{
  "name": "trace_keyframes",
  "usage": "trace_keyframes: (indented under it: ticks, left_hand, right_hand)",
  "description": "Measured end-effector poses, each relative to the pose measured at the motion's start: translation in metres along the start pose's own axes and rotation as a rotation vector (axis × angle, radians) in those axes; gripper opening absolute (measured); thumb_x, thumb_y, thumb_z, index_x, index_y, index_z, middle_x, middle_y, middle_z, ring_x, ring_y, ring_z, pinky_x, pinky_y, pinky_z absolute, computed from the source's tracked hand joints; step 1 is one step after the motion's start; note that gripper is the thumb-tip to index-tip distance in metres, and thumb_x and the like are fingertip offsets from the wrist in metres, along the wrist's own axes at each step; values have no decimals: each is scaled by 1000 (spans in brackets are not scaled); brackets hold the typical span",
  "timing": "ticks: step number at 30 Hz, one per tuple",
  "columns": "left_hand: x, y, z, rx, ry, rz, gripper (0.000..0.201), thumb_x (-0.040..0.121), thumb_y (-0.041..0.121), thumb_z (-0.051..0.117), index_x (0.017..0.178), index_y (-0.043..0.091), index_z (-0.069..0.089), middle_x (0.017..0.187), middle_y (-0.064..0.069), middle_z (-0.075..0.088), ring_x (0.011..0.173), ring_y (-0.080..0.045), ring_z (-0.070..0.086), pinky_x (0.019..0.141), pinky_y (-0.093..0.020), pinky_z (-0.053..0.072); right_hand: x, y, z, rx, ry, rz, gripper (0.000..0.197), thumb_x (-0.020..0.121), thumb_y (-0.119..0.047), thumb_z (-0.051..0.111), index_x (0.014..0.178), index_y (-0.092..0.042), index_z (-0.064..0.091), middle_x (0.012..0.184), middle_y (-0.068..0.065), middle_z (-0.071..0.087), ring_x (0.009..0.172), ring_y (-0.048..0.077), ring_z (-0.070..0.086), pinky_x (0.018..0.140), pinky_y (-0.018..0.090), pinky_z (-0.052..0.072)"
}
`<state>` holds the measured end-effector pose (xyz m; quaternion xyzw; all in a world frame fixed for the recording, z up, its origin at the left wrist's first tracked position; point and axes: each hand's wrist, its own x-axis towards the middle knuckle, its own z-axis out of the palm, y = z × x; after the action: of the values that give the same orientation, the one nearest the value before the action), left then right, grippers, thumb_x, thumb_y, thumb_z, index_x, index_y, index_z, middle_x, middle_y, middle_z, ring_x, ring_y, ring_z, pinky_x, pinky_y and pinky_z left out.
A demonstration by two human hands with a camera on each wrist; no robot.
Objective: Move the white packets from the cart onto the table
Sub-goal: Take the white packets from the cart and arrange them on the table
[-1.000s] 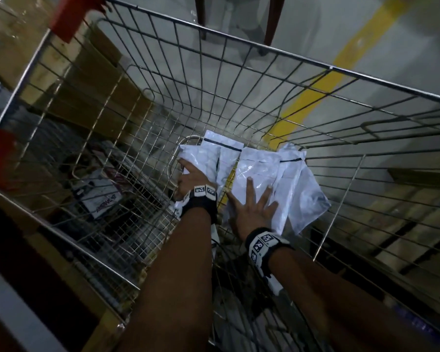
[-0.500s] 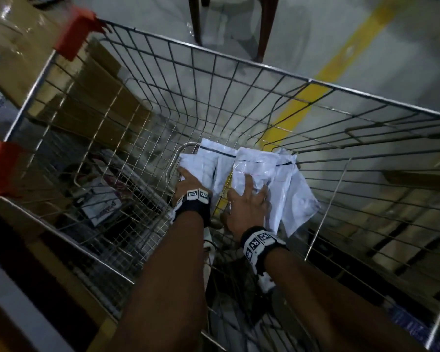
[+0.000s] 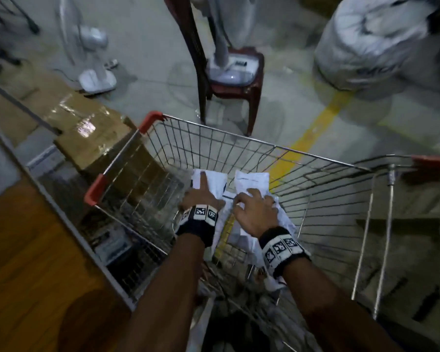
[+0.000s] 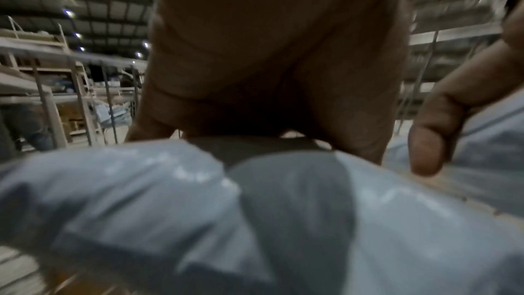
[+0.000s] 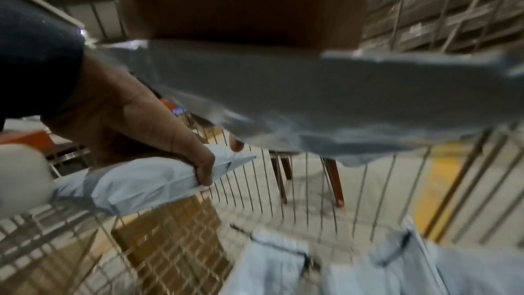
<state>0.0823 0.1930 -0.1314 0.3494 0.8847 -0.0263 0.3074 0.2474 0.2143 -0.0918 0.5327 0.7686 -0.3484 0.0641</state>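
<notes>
The wire cart with red corner caps stands in front of me. Inside its rim my left hand grips a white packet; the thumb curls over the packet's edge in the right wrist view. My right hand grips a bunch of white packets beside it, hanging from the palm. More white packets lie on the cart floor below. The brown table top is at my lower left, beside the cart. The left wrist view shows the packet under my palm.
Taped cardboard boxes sit against the cart's left side. Beyond the cart stand a dark red plastic chair, a white floor fan and a large wrapped bale. A yellow line crosses the grey floor.
Both hands have closed on the packets and lifted them from the cart floor up towards the rim. The head view has pulled back and up, showing the floor beyond.
</notes>
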Motion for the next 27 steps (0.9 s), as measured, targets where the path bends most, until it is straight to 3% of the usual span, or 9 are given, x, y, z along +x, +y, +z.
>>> trace_keyframes:
  ticks: [2, 6, 10, 13, 15, 20, 24, 27]
  left_hand:
    - [-26, 2, -29, -20, 53, 78, 112, 80, 63, 66, 152, 40, -17, 159, -20, 19, 129, -44, 45, 100, -55, 43]
    - [-97, -6, -77, -128, 238, 163, 106, 77, 64, 66, 155, 42, -2, 147, -22, 36, 124, -41, 47, 99, -51, 44]
    - [-184, -34, -110, -300, 463, 280, 99, 75, 60, 67, 154, 42, 9, 124, -20, 47, 106, -39, 54, 89, -46, 50]
    - [-244, -59, -121, -312, 621, 335, 97, 77, 59, 66, 155, 39, 13, 114, -17, 48, 95, -32, 55, 79, -36, 47]
    - [-280, -76, -123, -327, 685, 353, 97, 76, 57, 69, 156, 37, 16, 119, -17, 47, 97, -32, 55, 79, -35, 46]
    - [-346, -125, -115, -323, 747, 292, 101, 75, 58, 70, 155, 41, 11, 152, -11, 28, 121, -33, 50, 88, -48, 55]
    - [-392, -165, -106, -263, 858, 149, 97, 77, 61, 69, 156, 37, 17, 161, -10, 18, 134, -34, 40, 98, -47, 47]
    - [-433, -191, -93, -297, 953, -3, 96, 76, 57, 72, 155, 36, 22, 161, -8, 22, 135, -36, 39, 92, -47, 47]
  right_hand:
    - [-21, -13, -18, 10, 44, -15, 34, 93, -45, 44, 124, -39, 57, 152, -2, 35, 134, 42, 29, 106, 55, 33]
    - [-70, -37, -48, 65, 172, -88, 59, 77, -56, 33, 134, -46, 44, 144, -8, 45, 129, 37, 40, 104, 57, 36]
    - [-138, -57, -75, 66, 360, -238, 61, 77, -52, 34, 136, -43, 43, 138, -11, 49, 124, 29, 46, 100, 53, 41]
    - [-196, -71, -88, 109, 480, -343, 60, 80, -48, 38, 139, -38, 44, 138, -10, 49, 124, 25, 45, 98, 48, 43]
    - [-227, -80, -90, 140, 531, -406, 60, 80, -44, 41, 139, -35, 45, 138, -9, 51, 125, 24, 45, 100, 46, 42]
    - [-283, -100, -80, 202, 512, -564, 60, 78, -40, 45, 138, -32, 48, 136, -8, 53, 127, 21, 46, 102, 45, 41]
    - [-314, -113, -68, 251, 405, -726, 60, 79, -40, 44, 138, -29, 50, 136, -8, 52, 130, 18, 43, 106, 42, 37]
    - [-326, -120, -56, 230, 304, -888, 60, 80, -40, 45, 138, -26, 52, 137, -5, 54, 130, 18, 46, 107, 41, 37]
